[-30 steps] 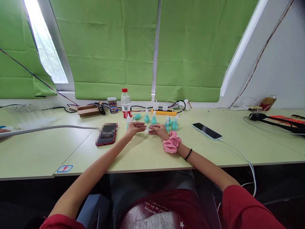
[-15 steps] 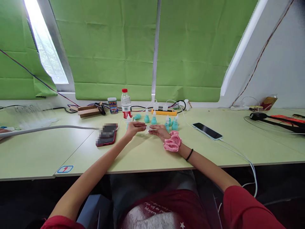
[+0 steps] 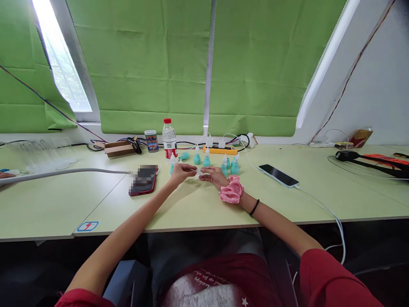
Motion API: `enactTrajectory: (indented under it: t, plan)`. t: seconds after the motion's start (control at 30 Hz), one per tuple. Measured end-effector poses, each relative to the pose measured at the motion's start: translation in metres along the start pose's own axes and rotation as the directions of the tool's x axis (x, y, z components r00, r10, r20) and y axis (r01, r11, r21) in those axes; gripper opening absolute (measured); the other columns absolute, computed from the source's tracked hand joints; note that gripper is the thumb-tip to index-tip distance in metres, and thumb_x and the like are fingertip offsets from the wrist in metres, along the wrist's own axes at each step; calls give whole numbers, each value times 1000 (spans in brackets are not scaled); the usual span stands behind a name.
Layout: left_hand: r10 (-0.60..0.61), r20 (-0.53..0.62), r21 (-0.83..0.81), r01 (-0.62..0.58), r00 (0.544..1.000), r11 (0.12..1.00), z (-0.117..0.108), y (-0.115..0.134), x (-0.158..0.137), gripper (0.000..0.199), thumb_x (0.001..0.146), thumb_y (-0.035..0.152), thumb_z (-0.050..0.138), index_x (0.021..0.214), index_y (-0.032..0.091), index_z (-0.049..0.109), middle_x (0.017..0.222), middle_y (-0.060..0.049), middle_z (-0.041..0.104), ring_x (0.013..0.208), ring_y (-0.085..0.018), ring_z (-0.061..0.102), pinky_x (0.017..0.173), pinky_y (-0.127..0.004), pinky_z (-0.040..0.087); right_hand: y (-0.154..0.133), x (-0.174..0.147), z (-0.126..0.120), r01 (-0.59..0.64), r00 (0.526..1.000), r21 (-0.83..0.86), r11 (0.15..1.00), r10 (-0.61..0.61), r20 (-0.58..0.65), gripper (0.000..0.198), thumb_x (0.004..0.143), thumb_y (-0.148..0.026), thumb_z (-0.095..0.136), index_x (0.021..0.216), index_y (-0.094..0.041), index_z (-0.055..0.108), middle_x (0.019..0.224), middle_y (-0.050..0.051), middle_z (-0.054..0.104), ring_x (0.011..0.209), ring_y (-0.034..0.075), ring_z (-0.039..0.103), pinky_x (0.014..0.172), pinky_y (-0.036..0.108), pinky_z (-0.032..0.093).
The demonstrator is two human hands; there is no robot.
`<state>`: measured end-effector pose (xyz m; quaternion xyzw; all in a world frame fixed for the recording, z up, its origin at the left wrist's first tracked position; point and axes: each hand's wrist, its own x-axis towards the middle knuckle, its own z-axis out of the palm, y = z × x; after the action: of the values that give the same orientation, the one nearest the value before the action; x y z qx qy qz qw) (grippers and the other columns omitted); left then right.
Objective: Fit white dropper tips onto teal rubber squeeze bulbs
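My left hand point(image 3: 182, 173) and my right hand point(image 3: 213, 175) meet above the table, fingertips pinched on a small clear plastic piece point(image 3: 198, 172). Its exact shape is too small to make out. Behind my hands stand teal squeeze bulbs with pale pointed nozzles, among them a middle bulb point(image 3: 206, 160), one beside it point(image 3: 197, 158) and a right-hand bulb point(image 3: 234, 168). Another teal bulb point(image 3: 184, 156) lies on its side. Just beyond my left hand, a nozzle-topped bulb point(image 3: 172, 163) is partly hidden. A pink scrunchie point(image 3: 231, 190) circles my right wrist.
On the left of the table point(image 3: 179, 213) lies a red-edged phone point(image 3: 143, 181); a white phone point(image 3: 278, 175) on a cable lies right. Behind are a water bottle point(image 3: 169, 140), a can point(image 3: 151, 141), a cardboard box point(image 3: 119, 149) and a yellow power strip point(image 3: 220, 150).
My left fingers have shifted slightly and pinch more closely at the clear piece. My right hand stays almost where it was; the bulbs have not moved.
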<state>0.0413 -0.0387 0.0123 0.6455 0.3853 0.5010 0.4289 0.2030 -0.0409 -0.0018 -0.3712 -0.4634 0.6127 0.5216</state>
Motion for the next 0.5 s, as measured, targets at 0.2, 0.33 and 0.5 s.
enactTrajectory:
  t: [0.2,0.33,0.5]
  plan:
    - [160,3,286,-154,987,946,1,-2,0,19,55,25,64,72,16,68,71,-5,66,63,-16,57,58,-28,46,-2,-2,2,-27,1000,10,1000,27,-12,14,64,-14,63,75,-10,56,70,6,61,57,15,61,62,27,52]
    - [255,31,404,-245,967,881,4,0,-4,18,59,25,61,74,17,68,77,-6,65,65,-16,56,57,-26,46,-5,-6,3,14,999,33,999,-15,47,15,62,-16,64,75,-12,56,73,4,60,60,13,60,63,28,53]
    - [376,140,483,-395,916,782,5,-2,-5,26,60,21,60,85,20,66,87,-6,63,78,-19,54,63,-28,45,-10,-10,2,101,981,80,992,-113,158,14,60,-19,66,68,-13,55,75,3,58,67,12,59,63,24,52]
